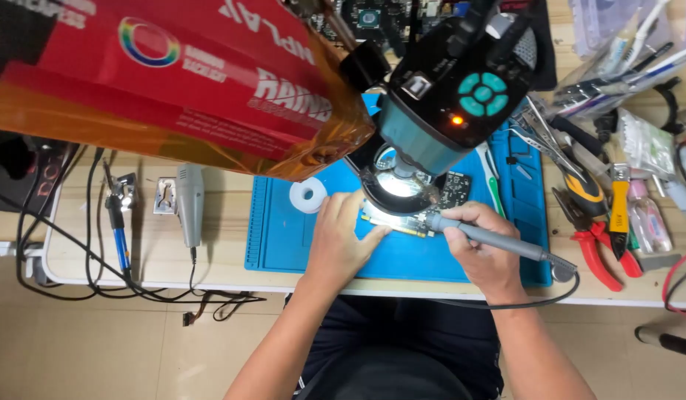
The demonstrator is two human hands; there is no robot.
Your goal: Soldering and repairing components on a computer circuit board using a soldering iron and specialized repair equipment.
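Right hand [482,248]: fingers wrapped around grey soldering iron [491,239], tip at circuit board [424,210] under microscope [439,96]. Left hand [341,235]: fingers flat, pressing board edge on blue mat [284,237], desk [217,244].

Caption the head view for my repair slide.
Right hand holds grey soldering iron to green circuit board; left hand steadies it.

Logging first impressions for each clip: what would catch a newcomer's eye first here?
The big red box looms across the upper left, close to the camera. At centre, a teal and black microscope with a lit ring stands over a circuit board on a blue mat. The left hand steadies the board while the right hand holds a grey soldering iron to it; red pliers lie at right.
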